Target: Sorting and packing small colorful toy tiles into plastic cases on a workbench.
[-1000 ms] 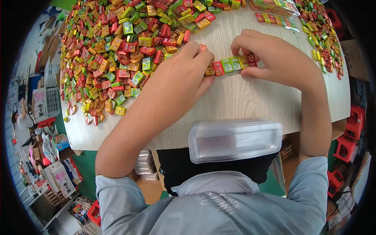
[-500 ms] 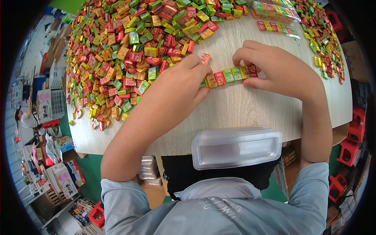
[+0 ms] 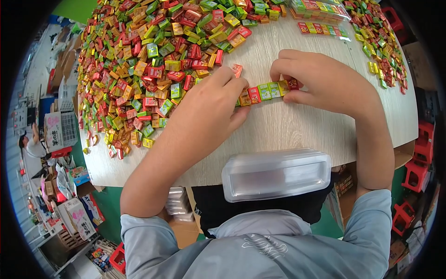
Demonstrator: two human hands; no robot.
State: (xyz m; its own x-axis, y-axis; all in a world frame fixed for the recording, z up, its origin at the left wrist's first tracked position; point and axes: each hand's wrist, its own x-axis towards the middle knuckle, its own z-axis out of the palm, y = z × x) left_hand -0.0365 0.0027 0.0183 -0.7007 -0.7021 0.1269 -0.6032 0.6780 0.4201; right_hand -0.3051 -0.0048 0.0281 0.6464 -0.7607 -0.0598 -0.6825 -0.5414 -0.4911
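Observation:
A short row of small red, orange, yellow and green boxes (image 3: 265,92) lies on the table between my hands. Closed over its left end is my left hand (image 3: 216,95), whose fingers hide the boxes there. My right hand (image 3: 320,83) grips the other end, thumb on the near side and fingers on the far side of a dark red box (image 3: 292,84). A single red-orange box (image 3: 237,70) rests just beyond my left fingers. Close to my body, a clear plastic tray (image 3: 278,179) sits at the table's near edge.
A large heap of similar small boxes (image 3: 139,74) covers the table's left and far side. Clear trays filled with boxes (image 3: 320,10) and one packed row (image 3: 323,30) stand at the far right, beside a second heap (image 3: 378,46). Red stools (image 3: 416,174) are on the right.
The whole view has shifted slightly, so the table's contents appear a little farther left. Both hands stay at the ends of the row, with the right fingers covering slightly more of the end box.

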